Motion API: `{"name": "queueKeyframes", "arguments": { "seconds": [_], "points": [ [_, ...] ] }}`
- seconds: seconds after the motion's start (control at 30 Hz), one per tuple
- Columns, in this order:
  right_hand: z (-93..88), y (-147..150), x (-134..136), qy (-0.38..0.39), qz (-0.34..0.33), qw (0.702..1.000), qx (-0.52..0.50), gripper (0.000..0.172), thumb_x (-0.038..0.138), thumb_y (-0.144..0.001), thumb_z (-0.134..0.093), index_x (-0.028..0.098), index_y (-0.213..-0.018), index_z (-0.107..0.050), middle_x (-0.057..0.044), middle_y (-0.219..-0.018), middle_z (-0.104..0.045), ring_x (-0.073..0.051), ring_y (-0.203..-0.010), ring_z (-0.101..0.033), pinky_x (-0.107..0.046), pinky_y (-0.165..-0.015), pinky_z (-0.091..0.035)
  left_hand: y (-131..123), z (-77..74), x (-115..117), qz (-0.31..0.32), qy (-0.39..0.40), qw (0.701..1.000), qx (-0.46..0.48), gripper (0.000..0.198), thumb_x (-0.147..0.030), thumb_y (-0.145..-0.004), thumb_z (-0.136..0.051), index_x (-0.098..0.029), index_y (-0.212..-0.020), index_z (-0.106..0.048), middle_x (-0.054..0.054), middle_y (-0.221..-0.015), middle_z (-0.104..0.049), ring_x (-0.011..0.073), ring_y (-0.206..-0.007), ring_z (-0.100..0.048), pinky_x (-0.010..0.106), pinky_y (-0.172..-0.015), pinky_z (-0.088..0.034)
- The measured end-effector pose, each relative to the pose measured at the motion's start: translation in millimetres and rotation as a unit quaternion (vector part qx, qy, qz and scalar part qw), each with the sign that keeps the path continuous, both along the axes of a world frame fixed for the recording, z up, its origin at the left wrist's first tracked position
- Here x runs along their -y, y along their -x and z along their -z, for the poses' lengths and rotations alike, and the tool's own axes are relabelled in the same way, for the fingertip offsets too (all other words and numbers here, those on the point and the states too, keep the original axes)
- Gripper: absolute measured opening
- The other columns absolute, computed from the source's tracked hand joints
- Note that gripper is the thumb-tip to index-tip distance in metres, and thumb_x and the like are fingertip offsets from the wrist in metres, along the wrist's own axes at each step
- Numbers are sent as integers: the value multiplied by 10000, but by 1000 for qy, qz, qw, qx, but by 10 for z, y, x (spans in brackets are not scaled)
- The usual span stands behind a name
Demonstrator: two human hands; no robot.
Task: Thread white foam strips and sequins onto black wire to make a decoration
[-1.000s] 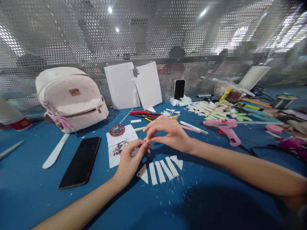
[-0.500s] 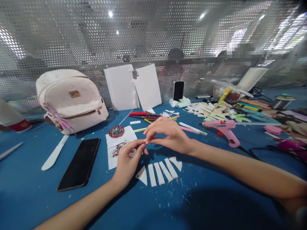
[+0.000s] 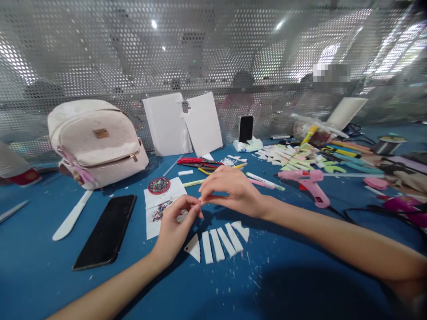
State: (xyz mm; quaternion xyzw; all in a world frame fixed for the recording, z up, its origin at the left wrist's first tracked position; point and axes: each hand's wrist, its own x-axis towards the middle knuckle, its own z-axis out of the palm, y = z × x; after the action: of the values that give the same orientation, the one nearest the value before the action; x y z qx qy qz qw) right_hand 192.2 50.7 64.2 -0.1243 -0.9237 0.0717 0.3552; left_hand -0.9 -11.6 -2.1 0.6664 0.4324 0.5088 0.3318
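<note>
My left hand [image 3: 175, 224] and my right hand [image 3: 230, 189] meet fingertip to fingertip above the blue table [image 3: 300, 275]. Both pinch shut on something too small to make out. Just below them lies a row of several white foam strips [image 3: 218, 242]. To the left of my hands, a white paper sheet [image 3: 156, 209] carries loose coloured rhinestones, and a round red dish of rhinestones [image 3: 159, 185] sits at its top edge.
A black phone [image 3: 106, 231] and a white plastic knife [image 3: 70, 218] lie at left, a cream backpack [image 3: 95, 142] behind them. White foam boards [image 3: 182, 124] lean on the mesh wall. Red scissors [image 3: 193, 162], pens, a pink glue gun [image 3: 308, 182] and coloured foam pieces [image 3: 300, 155] fill the right.
Both hands stay pinched together and have drifted slightly left and down in view as the camera tilted. Nothing on the table moved.
</note>
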Motion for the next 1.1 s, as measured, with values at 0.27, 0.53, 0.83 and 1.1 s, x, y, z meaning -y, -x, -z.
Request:
{"name": "queueKeyframes", "arguments": {
  "seconds": [0.27, 0.53, 0.83, 1.1],
  "points": [
    [-21, -16, 15, 9, -21, 1000, 10, 45, 235, -911, -687, 196, -891, -680, 10, -859, -748, -122, -837, -674, -287, -819, -399, -25, -33, 35, -1, -28, 997, -73, 165, -253, -951, -562, -193, -819, -640, -15, -754, -659, 145, -750, -600, 250, -738, -423],
    [-18, -47, -9, 72, -104, 992, 24, 53, 192, -892, -703, 197, -931, -669, 19, -853, -756, -118, -821, -697, -286, -810, -433, -27, 1, 33, 16, -51, 992, -111, 107, -146, -868, -641, -209, -801, -694, -33, -724, -709, 146, -710, -628, 254, -729, -433],
    [-12, -28, -11, 184, -103, 977, -30, 49, 194, -845, -746, 154, -862, -722, -34, -818, -740, -136, -791, -686, -263, -752, -502, -27, -36, 38, 18, -49, 996, -68, 75, -185, -880, -643, -207, -857, -710, -15, -722, -733, 141, -644, -621, 275, -705, -456],
    [-13, 98, -89, 463, -179, 866, -59, 206, 222, -740, -829, 142, -846, -671, -20, -809, -717, -132, -743, -705, -247, -707, -564, 10, -161, 106, 29, 31, 998, -51, 131, -221, -879, -645, -197, -763, -701, -5, -700, -722, 156, -677, -626, 268, -675, -449]
  ]
}}
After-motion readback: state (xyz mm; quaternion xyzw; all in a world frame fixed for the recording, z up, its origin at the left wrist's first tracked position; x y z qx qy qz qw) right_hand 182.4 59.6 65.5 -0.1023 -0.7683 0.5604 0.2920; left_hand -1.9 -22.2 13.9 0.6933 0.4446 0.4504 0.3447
